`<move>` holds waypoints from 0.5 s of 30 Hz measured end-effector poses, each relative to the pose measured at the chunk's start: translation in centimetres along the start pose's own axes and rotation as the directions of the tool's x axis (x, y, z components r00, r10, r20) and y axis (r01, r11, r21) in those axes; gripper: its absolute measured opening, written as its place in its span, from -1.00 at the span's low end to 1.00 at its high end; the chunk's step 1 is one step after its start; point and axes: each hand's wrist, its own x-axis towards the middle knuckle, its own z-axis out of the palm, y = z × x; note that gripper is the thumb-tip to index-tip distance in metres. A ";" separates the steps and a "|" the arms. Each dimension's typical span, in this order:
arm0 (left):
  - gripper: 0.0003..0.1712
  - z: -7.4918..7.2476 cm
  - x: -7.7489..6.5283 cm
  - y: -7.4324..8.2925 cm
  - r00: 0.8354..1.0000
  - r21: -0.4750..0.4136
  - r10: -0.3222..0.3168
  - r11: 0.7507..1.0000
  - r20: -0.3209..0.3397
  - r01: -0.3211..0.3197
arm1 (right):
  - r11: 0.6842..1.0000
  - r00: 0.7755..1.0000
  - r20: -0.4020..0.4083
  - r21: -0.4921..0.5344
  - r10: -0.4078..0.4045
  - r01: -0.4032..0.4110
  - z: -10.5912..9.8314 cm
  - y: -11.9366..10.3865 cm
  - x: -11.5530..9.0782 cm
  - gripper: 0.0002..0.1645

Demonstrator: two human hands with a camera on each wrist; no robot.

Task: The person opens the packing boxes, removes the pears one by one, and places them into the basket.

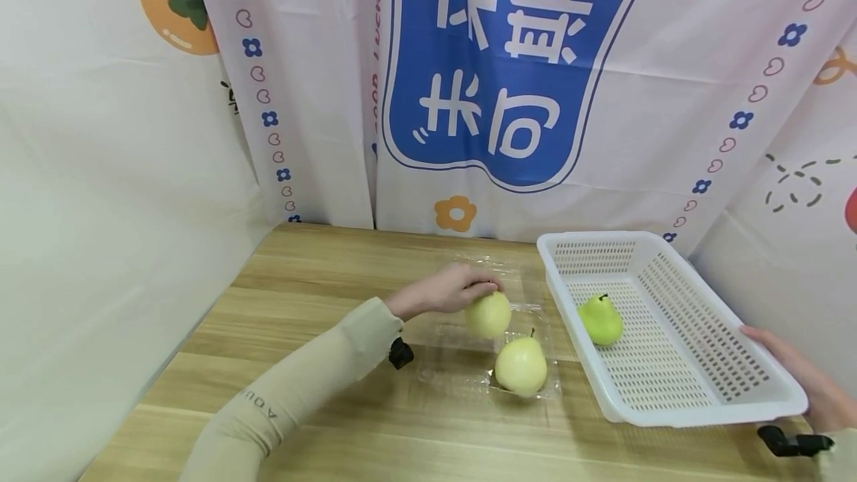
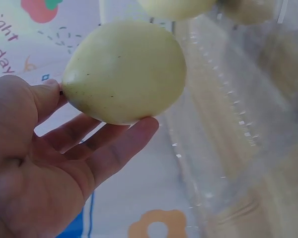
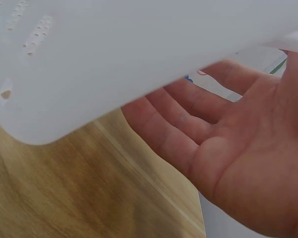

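Observation:
My left hand (image 1: 460,288) holds a pale yellow pear (image 1: 488,316) over a clear plastic clamshell pack (image 1: 455,370). In the left wrist view the thumb is at the pear's stem end, and the fingers support its side. Another pale pear (image 1: 521,367) sits in the pack's near right part, its stem upward. On the right, my right hand (image 1: 806,374) grips the side of a white perforated plastic basket (image 1: 696,416). Its fingers (image 3: 164,126) reach under the basket's wall, partly hidden by it. A greener pear (image 1: 601,320) stands inside the basket, against its left side.
The wooden table (image 1: 321,407) bears the pack and the basket side by side. White printed cloth (image 1: 321,95) hangs along the back and both sides. The pack's transparent lid (image 1: 492,270) lies folded back toward the cloth.

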 end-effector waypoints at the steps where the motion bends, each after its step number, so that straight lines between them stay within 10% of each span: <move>1: -0.65 -0.3 0.2 0.2 1.000 0.012 0.004 1.000 -0.005 -0.004 | 1.000 1.000 -0.013 -0.006 0.004 -0.004 0.0 0.0 0.0 -0.34; 15: -0.66 -3.4 2.5 2.6 1.000 0.004 -0.002 1.000 0.006 0.002 | 0.998 0.997 -0.076 -0.051 0.023 -0.027 0.1 0.0 -0.1 -0.41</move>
